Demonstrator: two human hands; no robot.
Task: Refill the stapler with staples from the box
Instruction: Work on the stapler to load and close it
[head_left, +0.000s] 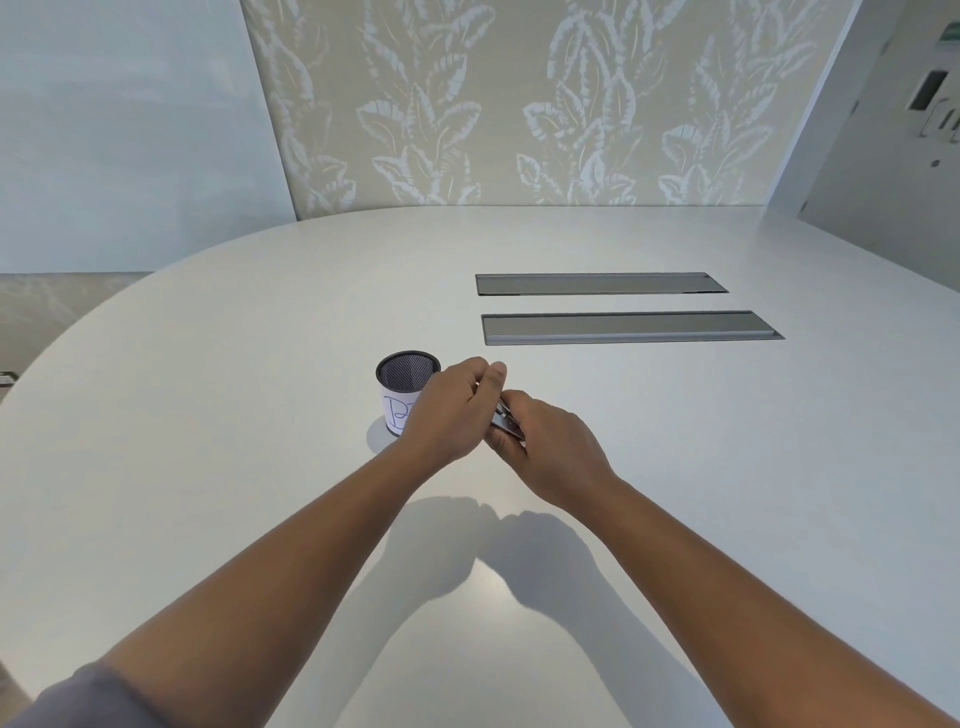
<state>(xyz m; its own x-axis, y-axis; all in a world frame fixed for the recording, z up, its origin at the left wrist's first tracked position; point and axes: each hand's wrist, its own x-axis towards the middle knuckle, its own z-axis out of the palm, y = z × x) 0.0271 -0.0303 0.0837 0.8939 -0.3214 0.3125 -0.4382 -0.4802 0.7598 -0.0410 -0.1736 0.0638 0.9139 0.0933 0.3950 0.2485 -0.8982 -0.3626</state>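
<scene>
Both hands raised together above the middle of the pale rounded counter (208, 415), meeting around a small metallic stapler (505, 422). Left hand (447, 410) curled over the stapler's far end, fingers bent, thumb tip showing at the top. Right hand (550, 447) wrapped round the near end from below and behind, fingers folded under it. Only a narrow strip of the stapler visible between the two; whether open or closed, impossible to tell. Just left of the left hand, partly hidden by it, a black mesh pen cup (400, 387) with a white paper label, standing upright on the counter. Farther back and to the right, two long grey cable hatches (631, 327) set flush into the surface, one behind the other. Beyond the counter, leaf-patterned wallpaper (519, 104).
</scene>
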